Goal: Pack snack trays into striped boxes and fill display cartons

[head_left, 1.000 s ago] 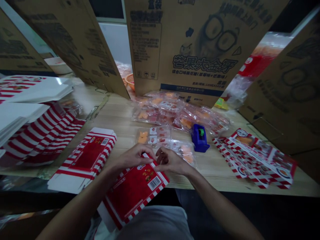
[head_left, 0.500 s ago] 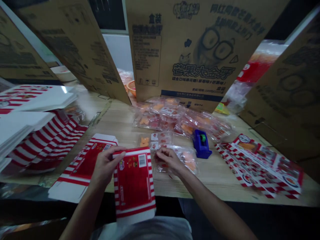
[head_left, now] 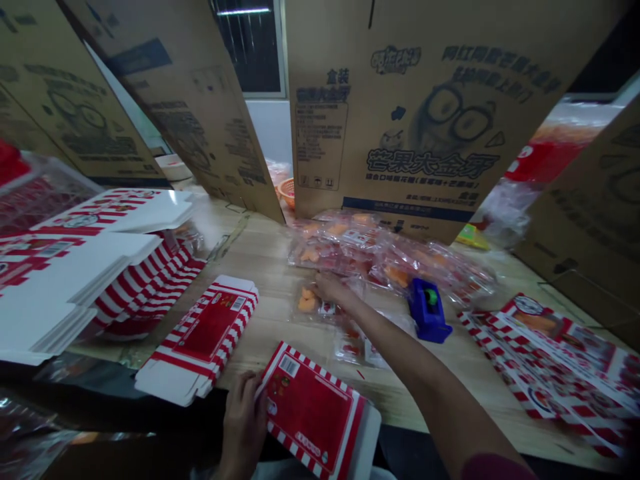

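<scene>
My left hand (head_left: 243,425) grips the left edge of a flattened red-and-white striped carton (head_left: 313,412), low at the table's front edge. My right hand (head_left: 333,288) reaches across the table, its fingers stretched out on or just over clear plastic packs of orange sweets (head_left: 313,300). A blue tape dispenser (head_left: 427,310) stands to the right of that hand. Another flat striped carton (head_left: 203,337) lies between my hands and the stacks on the left.
Stacks of white and striped cartons (head_left: 65,280) fill the left of the wooden table (head_left: 265,250). Printed red-and-white sheets (head_left: 545,367) lie on the right. Large upright cardboard panels (head_left: 395,113) stand along the back, with an orange basket (head_left: 286,192) in the gap between them.
The carton has dropped toward me and turned, now held only in my left hand. My right hand has moved forward over the plastic packs. The view has shifted slightly.
</scene>
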Action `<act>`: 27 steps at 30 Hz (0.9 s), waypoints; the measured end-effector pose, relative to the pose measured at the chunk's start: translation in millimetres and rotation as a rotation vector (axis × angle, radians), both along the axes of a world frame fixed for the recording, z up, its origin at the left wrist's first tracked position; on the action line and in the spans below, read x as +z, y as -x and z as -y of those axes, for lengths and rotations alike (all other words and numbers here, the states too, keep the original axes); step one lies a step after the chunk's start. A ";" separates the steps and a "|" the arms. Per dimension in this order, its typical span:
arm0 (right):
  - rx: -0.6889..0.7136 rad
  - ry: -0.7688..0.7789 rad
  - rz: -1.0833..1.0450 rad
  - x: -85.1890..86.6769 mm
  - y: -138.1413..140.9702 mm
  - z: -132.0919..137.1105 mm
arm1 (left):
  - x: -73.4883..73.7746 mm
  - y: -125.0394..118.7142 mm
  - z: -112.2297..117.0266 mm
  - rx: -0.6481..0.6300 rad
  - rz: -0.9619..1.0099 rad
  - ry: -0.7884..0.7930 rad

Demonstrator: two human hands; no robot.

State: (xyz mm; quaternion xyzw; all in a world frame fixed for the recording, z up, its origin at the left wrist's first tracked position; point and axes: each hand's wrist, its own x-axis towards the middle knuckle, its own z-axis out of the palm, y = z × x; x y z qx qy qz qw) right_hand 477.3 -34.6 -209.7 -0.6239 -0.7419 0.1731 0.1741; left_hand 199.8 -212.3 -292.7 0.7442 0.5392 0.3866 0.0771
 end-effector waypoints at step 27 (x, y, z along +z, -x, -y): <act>-0.138 -0.358 0.008 101.1 -97.7 149.0 | 97.4 -49.1 -35.7 -1.123 -0.629 0.373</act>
